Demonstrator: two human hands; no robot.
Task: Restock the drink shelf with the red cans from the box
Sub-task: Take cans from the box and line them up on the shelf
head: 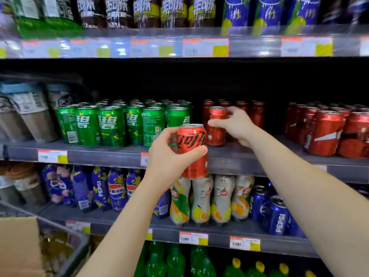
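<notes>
Red aluminium can (216, 126), one of two in hand, stands upright near the front edge of the grey metal shelf (89, 151). It sits just right of the green cans (111, 126) and ahead of a short row of stocked red cans (257, 113). The right hand (238, 124) has its grip curled round this can's side. The left hand (169, 158) has its grip wrapped round a second red can with black script (192, 150), held upright in the air just in front of the shelf's front edge. A brown cardboard box (18, 242) shows at the lower left.

The step in hand looks like placing. Next, the right grip probably needs to let go once its can sits flat. The left-hand can must then be lifted over the front edge and set down beside it, without nudging the green cans.
</notes>
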